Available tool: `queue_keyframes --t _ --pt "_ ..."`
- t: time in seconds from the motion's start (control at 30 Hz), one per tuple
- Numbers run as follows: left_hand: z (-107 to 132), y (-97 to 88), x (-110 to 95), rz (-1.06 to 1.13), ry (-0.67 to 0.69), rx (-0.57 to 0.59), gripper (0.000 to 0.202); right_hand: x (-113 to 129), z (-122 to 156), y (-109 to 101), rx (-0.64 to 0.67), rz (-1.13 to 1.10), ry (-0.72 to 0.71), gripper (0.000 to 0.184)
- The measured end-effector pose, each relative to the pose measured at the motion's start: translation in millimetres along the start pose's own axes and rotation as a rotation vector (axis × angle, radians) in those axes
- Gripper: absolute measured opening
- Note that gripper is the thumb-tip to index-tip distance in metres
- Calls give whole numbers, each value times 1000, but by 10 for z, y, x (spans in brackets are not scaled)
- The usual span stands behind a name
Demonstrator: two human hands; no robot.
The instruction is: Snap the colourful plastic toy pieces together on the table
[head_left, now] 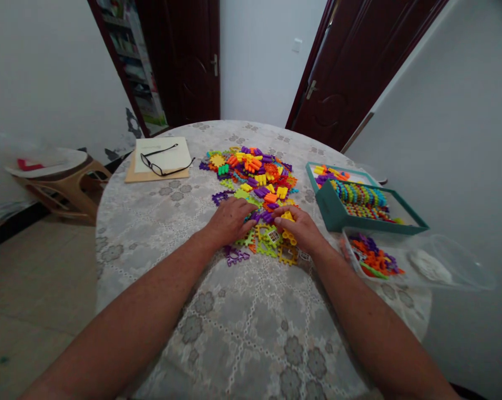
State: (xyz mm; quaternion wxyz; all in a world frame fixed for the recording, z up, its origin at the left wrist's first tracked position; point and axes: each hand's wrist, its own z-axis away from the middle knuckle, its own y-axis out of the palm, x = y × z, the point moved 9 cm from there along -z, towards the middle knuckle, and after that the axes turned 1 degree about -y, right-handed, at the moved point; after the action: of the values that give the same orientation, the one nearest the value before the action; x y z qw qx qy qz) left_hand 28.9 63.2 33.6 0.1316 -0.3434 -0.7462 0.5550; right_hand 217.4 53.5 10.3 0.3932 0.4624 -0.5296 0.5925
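A heap of plastic building pieces in yellow, orange, purple and green lies on the table in front of me. My left hand rests on the near left part of the heap, fingers stretched out over green and purple pieces; its fingertips are partly hidden among them. In my right hand is a yellow knobbed building piece, held between thumb and fingers. Purple pieces lie at its fingertips. Below both hands are flat toothed pieces, among them a lime-green one with a white window and a purple one.
Eyeglasses lie on papers at the left. To the right stand a green box with strung beads and a clear plastic container of pieces, its lid beside it. A stool stands left of the round table.
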Motion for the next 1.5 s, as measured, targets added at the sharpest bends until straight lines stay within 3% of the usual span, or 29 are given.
queue_keyframes --t 0.17,0.3,0.47,0.6,0.73,0.83,1.0,1.1,1.23,1.37,1.5 --pt "-45 80 -109 -43 -16 68 31 -35 -23 3 4 29 -9 35" --pt "-54 58 -122 -54 -47 39 23 -50 -24 7 -2 49 -1 35" --pt "6 -189 -108 126 -66 -191 28 -35 -13 -5 -35 6 6 42" --pt "41 -316 -299 190 15 -309 31 -11 1 41 -1 -70 14 47" --pt "12 -250 -552 168 72 -255 23 41 26 138 101 -31 -24 37" --pt "-15 -212 -636 171 107 -229 28 43 14 47 26 -79 -24 31" --pt "-115 -79 -451 35 -45 -140 32 -161 -56 -197 -134 -386 120 38" --pt "-191 90 -401 -69 -111 3 27 -246 -97 -312 -206 -422 143 46" --pt "-285 201 -421 -129 -162 88 30 -259 -117 -320 -211 -420 121 45" --pt "-345 209 -415 -140 -206 132 25 -236 -111 -280 -192 -401 110 38" --pt "-309 84 -342 -85 -272 120 23 -220 -102 -274 -185 -416 130 36"
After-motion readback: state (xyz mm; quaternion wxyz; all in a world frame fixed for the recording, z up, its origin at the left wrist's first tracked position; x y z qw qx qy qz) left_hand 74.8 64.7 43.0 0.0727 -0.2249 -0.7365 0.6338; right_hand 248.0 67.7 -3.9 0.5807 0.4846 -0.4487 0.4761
